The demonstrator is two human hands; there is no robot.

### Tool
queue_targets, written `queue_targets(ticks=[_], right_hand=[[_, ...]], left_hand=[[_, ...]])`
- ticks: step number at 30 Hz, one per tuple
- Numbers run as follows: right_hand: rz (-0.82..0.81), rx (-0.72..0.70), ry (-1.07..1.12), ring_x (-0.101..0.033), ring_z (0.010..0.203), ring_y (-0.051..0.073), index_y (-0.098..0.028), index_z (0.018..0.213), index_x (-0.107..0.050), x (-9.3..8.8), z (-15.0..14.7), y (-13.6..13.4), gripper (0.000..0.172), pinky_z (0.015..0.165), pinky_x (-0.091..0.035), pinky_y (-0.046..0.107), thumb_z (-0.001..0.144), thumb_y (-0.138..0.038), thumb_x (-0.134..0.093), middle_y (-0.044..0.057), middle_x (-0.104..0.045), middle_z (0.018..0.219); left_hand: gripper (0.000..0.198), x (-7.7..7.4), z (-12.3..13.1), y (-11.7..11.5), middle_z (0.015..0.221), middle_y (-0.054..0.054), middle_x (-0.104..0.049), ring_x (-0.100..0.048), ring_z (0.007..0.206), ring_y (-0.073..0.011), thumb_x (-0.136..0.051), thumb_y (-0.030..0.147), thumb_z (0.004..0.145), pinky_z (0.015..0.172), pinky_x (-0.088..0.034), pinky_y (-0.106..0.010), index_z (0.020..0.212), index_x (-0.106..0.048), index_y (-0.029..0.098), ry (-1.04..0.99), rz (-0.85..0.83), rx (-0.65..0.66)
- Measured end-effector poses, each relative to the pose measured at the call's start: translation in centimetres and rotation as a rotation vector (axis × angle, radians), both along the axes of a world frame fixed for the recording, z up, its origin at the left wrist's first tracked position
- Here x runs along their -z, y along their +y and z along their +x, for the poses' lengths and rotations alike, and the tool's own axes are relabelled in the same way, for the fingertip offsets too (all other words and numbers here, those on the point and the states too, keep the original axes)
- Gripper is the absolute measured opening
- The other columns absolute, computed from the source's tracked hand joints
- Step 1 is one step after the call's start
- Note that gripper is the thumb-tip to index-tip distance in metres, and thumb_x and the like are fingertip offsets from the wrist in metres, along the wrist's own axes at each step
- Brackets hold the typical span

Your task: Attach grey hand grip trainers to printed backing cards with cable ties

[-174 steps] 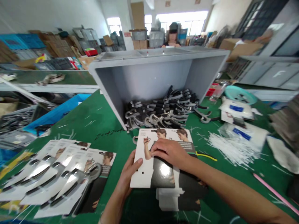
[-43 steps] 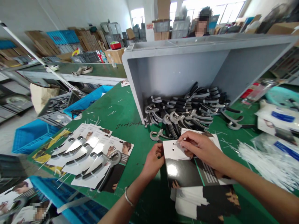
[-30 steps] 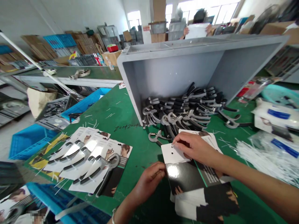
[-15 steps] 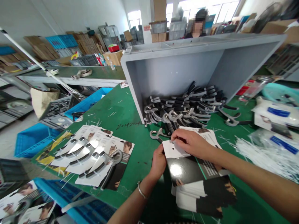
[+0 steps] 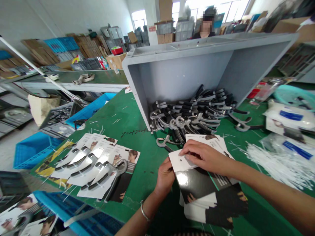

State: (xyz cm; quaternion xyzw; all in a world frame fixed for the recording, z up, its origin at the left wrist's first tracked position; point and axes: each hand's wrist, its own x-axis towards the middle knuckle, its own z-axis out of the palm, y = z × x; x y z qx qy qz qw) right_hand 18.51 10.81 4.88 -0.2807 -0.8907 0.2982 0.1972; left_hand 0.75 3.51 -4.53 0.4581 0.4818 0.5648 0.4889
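Observation:
My left hand grips the left edge of a printed backing card, its fingertips hidden behind the card. My right hand lies over the card's white upper part, fingers bent close together near a small punched hole; anything thin pinched there is hidden. Beneath lies a fanned stack of similar cards. Just beyond my hands, a loose hand grip strengthener with a spring rests at the mouth of a tipped grey crate, which holds a heap of black-and-grey grip strengtheners.
On the left, several cards with grip strengtheners attached overlap on the green table. White cable ties and plastic bags lie at right. Blue crates stand beside the table's left edge. A person is behind the grey crate.
The view has shifted slightly. My right fingers have moved a little over the card's holes, covering some of them. The left hand keeps its hold on the card's edge.

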Motion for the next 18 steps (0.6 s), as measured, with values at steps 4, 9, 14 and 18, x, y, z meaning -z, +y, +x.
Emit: queue_targets(ticks=[4,9,14,18], right_hand=[[0.020,0.007,0.004,-0.061,0.094,0.020,-0.020,0.103,-0.068,0.14,-0.13,-0.02,0.019,0.087,-0.049,0.034,0.093,-0.014,-0.053,0.006,-0.064,0.099],[0.022,0.012,-0.012,-0.061,0.096,0.020,-0.020,0.103,-0.068,0.25,-0.28,-0.10,0.018,0.088,-0.049,0.035,0.093,-0.014,-0.054,0.007,-0.064,0.100],[0.021,0.014,0.012,-0.061,0.097,0.020,-0.020,0.105,-0.068,0.45,-0.10,-0.29,0.020,0.089,-0.048,0.035,0.093,-0.013,-0.054,0.007,-0.064,0.101],[0.030,0.016,0.008,-0.060,0.098,0.021,-0.020,0.104,-0.068,0.41,-0.17,-0.33,0.019,0.090,-0.047,0.035,0.094,-0.014,-0.054,0.007,-0.064,0.100]], left_hand=[[0.014,0.04,-0.06,-0.29,0.107,-0.005,-0.073,-0.065,0.102,-0.0237,-0.070,0.019,0.076,0.095,-0.048,-0.036,0.084,-0.080,0.024,-0.034,0.000,0.002],[0.020,0.21,0.41,0.32,0.101,-0.005,-0.075,-0.067,0.096,-0.0236,-0.069,0.013,0.073,0.089,-0.051,-0.036,0.088,-0.080,0.022,-0.075,-0.027,0.008],[0.008,-0.05,0.24,-0.07,0.105,-0.005,-0.074,-0.066,0.102,-0.0245,-0.072,0.019,0.073,0.094,-0.049,-0.036,0.077,-0.078,0.020,-0.097,-0.041,0.016],[0.007,-0.43,0.14,-0.01,0.101,-0.004,-0.075,-0.066,0.099,-0.0240,-0.073,0.022,0.074,0.090,-0.050,-0.035,0.079,-0.078,0.020,-0.104,-0.074,0.012]])
